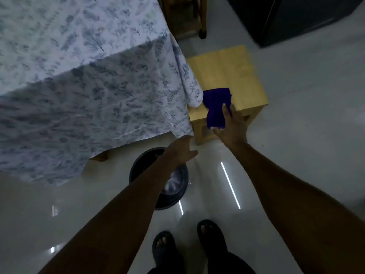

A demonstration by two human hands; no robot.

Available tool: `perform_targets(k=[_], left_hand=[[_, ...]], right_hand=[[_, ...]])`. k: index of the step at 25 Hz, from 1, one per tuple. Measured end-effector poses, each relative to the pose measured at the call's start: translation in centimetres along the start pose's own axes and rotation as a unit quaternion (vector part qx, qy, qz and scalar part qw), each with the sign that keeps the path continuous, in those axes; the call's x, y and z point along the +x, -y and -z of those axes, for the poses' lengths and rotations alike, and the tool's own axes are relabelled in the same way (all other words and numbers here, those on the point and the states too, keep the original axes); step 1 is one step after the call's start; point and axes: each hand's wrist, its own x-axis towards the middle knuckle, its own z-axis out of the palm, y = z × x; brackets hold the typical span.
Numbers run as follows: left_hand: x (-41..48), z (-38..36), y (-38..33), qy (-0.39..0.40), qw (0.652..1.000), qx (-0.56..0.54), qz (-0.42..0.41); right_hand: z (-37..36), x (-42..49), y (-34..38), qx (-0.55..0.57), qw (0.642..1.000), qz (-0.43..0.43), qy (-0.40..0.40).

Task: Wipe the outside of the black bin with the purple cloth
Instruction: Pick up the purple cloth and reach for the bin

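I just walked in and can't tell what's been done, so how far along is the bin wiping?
Barely begun. Done: nothing shows as wiped. In hand: the right hand grips the purple cloth at the wooden stool, while the left hand hovers open above the black bin, not touching it. Left: carry the cloth to the bin, which stands on the floor by the table, and wipe its whole outside.

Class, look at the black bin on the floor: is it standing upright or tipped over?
Upright. The black bin stands on the floor with its round open mouth facing the camera overhead, the left forearm crossing above it.
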Motion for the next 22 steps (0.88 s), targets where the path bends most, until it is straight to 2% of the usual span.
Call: perform_targets(k=[3, 7, 12, 18, 22], left_hand=[[1.6, -1.6, 0.6, -0.046, 0.999, -0.019, -0.012], [0.9, -5.0, 2.2, -0.053, 0.997, -0.058, -0.013], [-0.7, -7.4, 4.9, -0.062, 0.998, -0.021, -0.009], [-6.7, -8.6, 6.2, -0.074, 0.997, -0.003, -0.013], [-8.6, -10.1, 8.3, -0.068, 0.997, 0.036, -0.010]], right_hand=[[-2.5, 2.1, 0.2, -0.013, 0.999, -0.004, -0.047], [-4.6, 1.9, 0.4, 0.035, 0.988, 0.008, -0.153], [-6.0, -2.4, 0.4, 0.171, 0.960, 0.014, -0.220], [-9.2, -12.4, 3.7, 0.337, 0.925, -0.048, -0.171], [-11.4, -15.9, 4.9, 0.350, 0.927, -0.079, -0.110]])
